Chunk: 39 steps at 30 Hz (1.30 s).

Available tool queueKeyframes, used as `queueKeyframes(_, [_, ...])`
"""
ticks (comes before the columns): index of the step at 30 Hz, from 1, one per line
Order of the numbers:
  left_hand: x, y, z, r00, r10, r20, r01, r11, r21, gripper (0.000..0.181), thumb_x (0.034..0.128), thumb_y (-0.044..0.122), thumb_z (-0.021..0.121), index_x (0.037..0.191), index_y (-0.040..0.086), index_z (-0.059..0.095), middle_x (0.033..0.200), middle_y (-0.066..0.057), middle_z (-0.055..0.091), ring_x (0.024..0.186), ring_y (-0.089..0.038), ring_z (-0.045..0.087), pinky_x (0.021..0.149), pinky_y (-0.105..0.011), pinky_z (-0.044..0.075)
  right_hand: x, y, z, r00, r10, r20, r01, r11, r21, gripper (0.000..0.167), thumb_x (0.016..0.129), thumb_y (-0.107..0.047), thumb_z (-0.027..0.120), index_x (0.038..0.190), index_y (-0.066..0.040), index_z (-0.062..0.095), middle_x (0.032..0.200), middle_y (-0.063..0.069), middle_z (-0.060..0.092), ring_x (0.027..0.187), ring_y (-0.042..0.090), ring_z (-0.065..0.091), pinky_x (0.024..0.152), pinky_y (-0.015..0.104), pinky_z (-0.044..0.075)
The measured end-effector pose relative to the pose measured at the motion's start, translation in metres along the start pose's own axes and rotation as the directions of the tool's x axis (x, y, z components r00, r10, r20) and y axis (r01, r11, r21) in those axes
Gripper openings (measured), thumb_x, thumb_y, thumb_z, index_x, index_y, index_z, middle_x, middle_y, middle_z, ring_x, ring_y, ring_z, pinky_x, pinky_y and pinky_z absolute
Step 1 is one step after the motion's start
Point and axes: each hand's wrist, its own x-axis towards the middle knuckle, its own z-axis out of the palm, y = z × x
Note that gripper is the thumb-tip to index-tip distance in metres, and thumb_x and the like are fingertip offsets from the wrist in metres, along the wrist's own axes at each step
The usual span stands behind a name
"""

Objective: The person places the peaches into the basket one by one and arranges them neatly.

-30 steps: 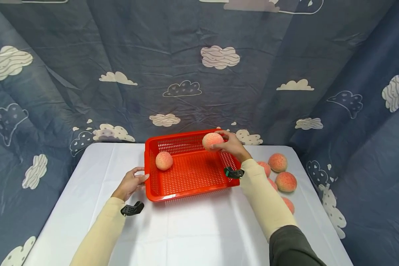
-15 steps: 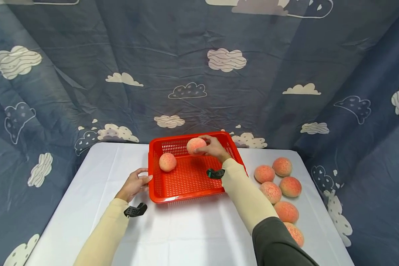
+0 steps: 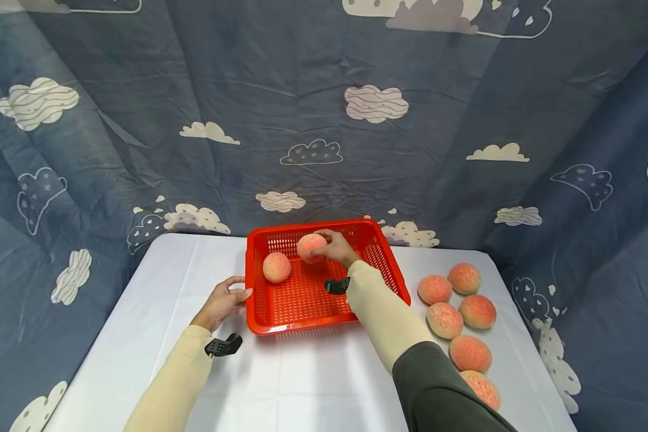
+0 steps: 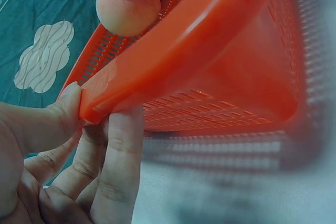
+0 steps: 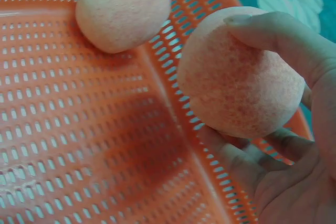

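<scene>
A red plastic basket [image 3: 324,300] with slotted walls stands on the table. My left hand [image 3: 224,304] grips its left rim, thumb on top and fingers underneath, as the left wrist view shows. Inside the basket, a peach [image 3: 276,267] lies near the left wall. My right hand [image 3: 336,247] holds another peach [image 3: 310,247] over the basket, close to the back wall and just right of the first. In the right wrist view the thumb lies across the held peach [image 5: 239,77] and fingers curl beneath it; the other peach [image 5: 123,11] sits apart from it.
Several more peaches, among them a front peach [image 3: 470,353] and a back peach [image 3: 464,278], lie in a cluster on the right of the white-covered table [image 3: 291,384]. A dark curtain [image 3: 313,186] with cloud prints hangs behind the table.
My right hand has carried its peach leftward and down, from the basket's right end toward the peach lying inside. The left hand keeps hold of the rim. The head view has shifted slightly.
</scene>
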Motion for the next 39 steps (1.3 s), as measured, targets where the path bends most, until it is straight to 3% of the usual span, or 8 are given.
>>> queueKeyframes(7, [-0.003, 0.001, 0.0, 1.0, -0.006, -0.007, 0.006, 1.0, 0.0, 0.048, 0.0954, 0.007, 0.059, 0.137, -0.002, 0.037, 0.08, 0.0, 0.064, 0.066, -0.011, 0.056, 0.059, -0.022, 0.051, 0.004, 0.012, 0.019, 0.999, -0.001, -0.033, 0.001, 1.0, 0.0, 0.062, 0.076, -0.006, 0.079, 0.133, -0.007, 0.054, 0.126, 0.018, 0.057, 0.111, 0.035, 0.057, 0.092, 0.045, 0.049])
queueKeyframes(23, [-0.002, 0.0, -0.001, 1.0, -0.017, -0.009, 0.017, 1.0, 0.003, 0.045, 0.0954, 0.007, 0.059, 0.136, 0.0, 0.039, 0.083, -0.001, 0.063, 0.067, -0.013, 0.057, 0.058, -0.024, 0.051, -0.001, 0.031, 0.044, 0.989, 0.045, -0.141, -0.056, 0.995, -0.077, 0.063, 0.071, -0.006, 0.082, 0.127, -0.006, 0.054, 0.123, 0.017, 0.057, 0.106, 0.033, 0.06, 0.089, 0.043, 0.051])
queueKeyframes(32, [-0.002, 0.0, -0.002, 1.0, 0.002, -0.007, -0.002, 1.0, 0.004, 0.043, 0.0957, 0.007, 0.058, 0.134, 0.0, 0.04, 0.083, -0.001, 0.063, 0.066, -0.012, 0.057, 0.058, -0.024, 0.05, 0.002, 0.033, 0.049, 0.981, 0.03, -0.192, -0.054, 0.991, -0.125, 0.066, 0.075, -0.014, 0.082, 0.134, -0.009, 0.052, 0.129, 0.017, 0.053, 0.113, 0.033, 0.055, 0.092, 0.046, 0.048])
queueKeyframes(39, [0.0, 0.001, -0.001, 1.0, -0.018, -0.015, 0.018, 1.0, 0.007, 0.044, 0.0957, 0.008, 0.059, 0.135, 0.001, 0.041, 0.085, -0.003, 0.063, 0.066, -0.013, 0.057, 0.058, -0.024, 0.051, 0.006, 0.033, 0.049, 0.98, 0.023, -0.198, -0.05, 0.99, -0.135, 0.067, 0.077, -0.018, 0.082, 0.135, -0.009, 0.05, 0.132, 0.015, 0.053, 0.116, 0.033, 0.054, 0.095, 0.045, 0.047])
